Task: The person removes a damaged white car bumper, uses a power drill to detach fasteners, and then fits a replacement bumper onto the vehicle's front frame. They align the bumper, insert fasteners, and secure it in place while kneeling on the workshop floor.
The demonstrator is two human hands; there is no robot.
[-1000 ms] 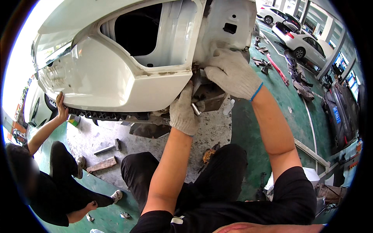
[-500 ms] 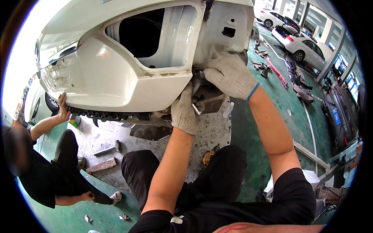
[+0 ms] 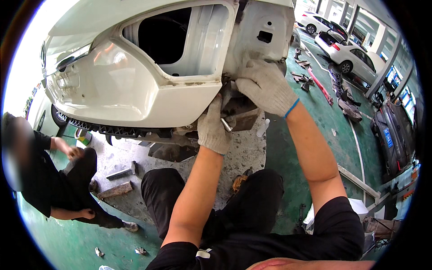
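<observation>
In front of me is the rear end of a white car body, its lamp opening bare. My left hand, in a cream knitted glove, is closed under the corner of the trunk lid. From its grip sticks out a short shiny metal rod; the rest of the tool is hidden. My right hand, in a matching glove with a blue cuff edge, presses against the side panel just right of the gap. Its fingers are curled, and what they hold is hidden. Between the hands a bent metal piece juts out.
A co-worker crouches at the left. On the floor sheet lie a hammer and a wood block. A clear bottle lies near the bent metal. Removed car parts and a metal bar are at the right.
The co-worker has taken a hand off the car's rear edge and drawn it back to the knee. Both my hands stay in nearly the same place.
</observation>
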